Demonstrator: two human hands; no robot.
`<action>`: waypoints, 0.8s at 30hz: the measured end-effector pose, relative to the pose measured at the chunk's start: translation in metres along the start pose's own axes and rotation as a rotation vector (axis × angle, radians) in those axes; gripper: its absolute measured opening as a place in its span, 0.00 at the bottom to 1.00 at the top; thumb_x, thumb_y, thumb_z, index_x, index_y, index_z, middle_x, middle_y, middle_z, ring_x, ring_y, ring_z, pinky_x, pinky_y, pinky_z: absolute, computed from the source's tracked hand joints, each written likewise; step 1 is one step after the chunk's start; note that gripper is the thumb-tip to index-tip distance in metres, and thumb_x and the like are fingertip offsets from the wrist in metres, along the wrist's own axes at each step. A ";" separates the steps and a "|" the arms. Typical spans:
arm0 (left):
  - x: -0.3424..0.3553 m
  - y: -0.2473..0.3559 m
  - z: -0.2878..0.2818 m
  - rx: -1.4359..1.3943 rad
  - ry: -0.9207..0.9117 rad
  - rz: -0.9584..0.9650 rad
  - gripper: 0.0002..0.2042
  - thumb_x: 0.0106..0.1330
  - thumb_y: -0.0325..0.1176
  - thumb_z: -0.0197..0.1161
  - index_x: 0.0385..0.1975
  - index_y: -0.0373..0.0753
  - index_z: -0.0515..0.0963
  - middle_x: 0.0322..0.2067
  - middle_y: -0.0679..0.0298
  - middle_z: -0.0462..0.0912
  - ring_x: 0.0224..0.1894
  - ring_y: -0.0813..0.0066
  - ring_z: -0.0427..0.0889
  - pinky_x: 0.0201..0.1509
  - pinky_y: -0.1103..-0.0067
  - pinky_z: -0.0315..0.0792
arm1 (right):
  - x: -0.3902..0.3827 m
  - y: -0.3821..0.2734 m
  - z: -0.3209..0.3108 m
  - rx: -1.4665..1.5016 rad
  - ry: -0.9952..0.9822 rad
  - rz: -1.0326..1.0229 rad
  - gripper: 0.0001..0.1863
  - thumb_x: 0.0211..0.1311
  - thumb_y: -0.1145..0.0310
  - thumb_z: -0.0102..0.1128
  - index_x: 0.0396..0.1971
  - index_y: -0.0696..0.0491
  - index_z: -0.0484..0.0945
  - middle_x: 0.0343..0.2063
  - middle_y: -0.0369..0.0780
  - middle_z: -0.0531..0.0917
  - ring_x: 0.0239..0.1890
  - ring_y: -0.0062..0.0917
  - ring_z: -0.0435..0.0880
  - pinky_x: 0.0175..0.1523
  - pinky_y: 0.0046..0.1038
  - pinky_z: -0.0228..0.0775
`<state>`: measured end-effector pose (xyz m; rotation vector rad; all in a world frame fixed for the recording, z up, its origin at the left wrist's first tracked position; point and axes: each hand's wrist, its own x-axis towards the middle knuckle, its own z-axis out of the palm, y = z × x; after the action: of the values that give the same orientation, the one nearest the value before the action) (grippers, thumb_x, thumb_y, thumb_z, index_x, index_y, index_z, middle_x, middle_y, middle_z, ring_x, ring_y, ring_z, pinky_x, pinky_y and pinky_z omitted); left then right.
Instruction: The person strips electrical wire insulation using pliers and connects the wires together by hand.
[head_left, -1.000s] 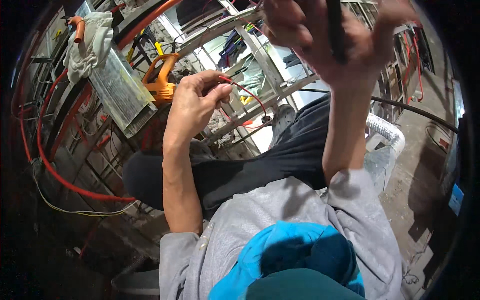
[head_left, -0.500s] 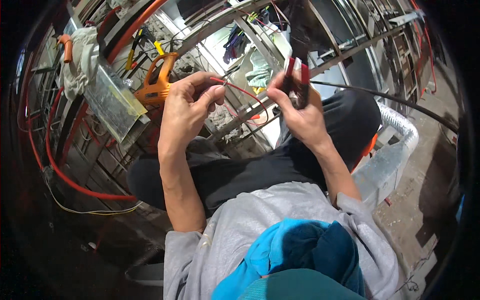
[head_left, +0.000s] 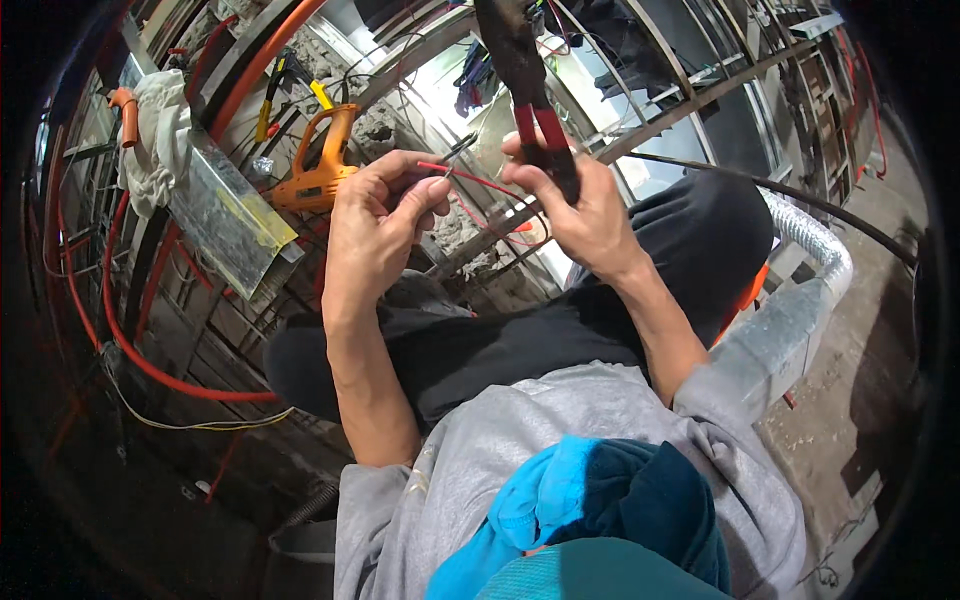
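A: What has been changed during the last second?

B: The right hand (head_left: 585, 215) has been brought down. One second ago it was seen raised and blurred, with the fingers spread. Now pliers (head_left: 530, 90), or a tool of that kind, are grasped by it, and their dark head is turned toward 11 o'clock.

A: And the left hand (head_left: 385, 225)?

B: It has hardly been moved. At 10 o'clock from the middle of the view, the red wire (head_left: 490, 184) is pinched near its end between thumb and forefinger. The other fingers are curled; whether something more is gripped by them cannot be told.

A: Where is the wire to be found?

B: At 12 o'clock, beyond the lap (head_left: 500, 345). It is led from the left fingertips toward 4 o'clock, close to the right hand, and then bent round. Whether it is touched by the right fingers cannot be told.

A: What is meant by this for the work?

B: Both hands are now occupied, and wire and pliers have been brought near, it may be judged. The wire is not yet met by the pliers' head. The orange tool (head_left: 320, 170), at 10 o'clock from the left hand, is left untouched.
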<state>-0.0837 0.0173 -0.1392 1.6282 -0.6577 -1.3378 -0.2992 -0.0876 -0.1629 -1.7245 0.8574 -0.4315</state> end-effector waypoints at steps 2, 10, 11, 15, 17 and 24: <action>0.000 -0.001 -0.004 0.002 0.017 -0.013 0.07 0.72 0.28 0.67 0.44 0.33 0.84 0.26 0.71 0.84 0.26 0.90 0.75 0.27 0.88 0.66 | -0.009 -0.004 -0.007 -0.105 -0.021 -0.022 0.16 0.72 0.79 0.56 0.57 0.59 0.80 0.38 0.39 0.90 0.39 0.20 0.86 0.46 0.25 0.76; 0.005 0.000 -0.002 0.056 0.008 -0.001 0.07 0.72 0.27 0.66 0.43 0.31 0.83 0.28 0.68 0.84 0.29 0.87 0.79 0.33 0.85 0.72 | -0.041 0.003 -0.016 0.070 -0.026 0.123 0.15 0.70 0.74 0.64 0.55 0.60 0.81 0.38 0.46 0.90 0.39 0.30 0.90 0.46 0.30 0.79; 0.004 0.000 -0.001 0.033 0.016 -0.009 0.06 0.72 0.27 0.66 0.44 0.32 0.83 0.28 0.68 0.85 0.30 0.87 0.79 0.33 0.85 0.72 | -0.037 0.001 -0.008 0.243 0.022 0.195 0.15 0.71 0.72 0.64 0.54 0.60 0.81 0.38 0.44 0.90 0.39 0.26 0.89 0.47 0.30 0.79; -0.001 0.002 0.005 0.089 0.056 0.046 0.06 0.73 0.26 0.65 0.45 0.32 0.83 0.30 0.68 0.85 0.31 0.87 0.80 0.34 0.85 0.73 | 0.006 -0.008 0.020 0.299 0.117 0.232 0.13 0.71 0.70 0.68 0.49 0.60 0.80 0.42 0.40 0.87 0.45 0.20 0.86 0.54 0.25 0.78; -0.003 0.001 0.007 0.085 0.038 0.023 0.07 0.73 0.26 0.65 0.46 0.32 0.83 0.30 0.68 0.85 0.31 0.87 0.80 0.34 0.85 0.73 | 0.023 -0.019 0.021 0.138 0.139 0.220 0.18 0.67 0.69 0.73 0.50 0.60 0.78 0.42 0.39 0.88 0.46 0.20 0.87 0.54 0.26 0.79; -0.005 -0.002 0.005 0.077 0.027 0.022 0.07 0.73 0.26 0.64 0.46 0.32 0.82 0.31 0.68 0.85 0.33 0.86 0.81 0.36 0.85 0.74 | 0.026 -0.022 0.039 0.478 0.099 0.249 0.29 0.57 0.67 0.81 0.54 0.61 0.76 0.36 0.39 0.89 0.39 0.20 0.88 0.48 0.25 0.81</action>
<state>-0.0904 0.0209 -0.1390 1.6937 -0.7164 -1.2863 -0.2479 -0.0775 -0.1585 -1.1508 0.9381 -0.5081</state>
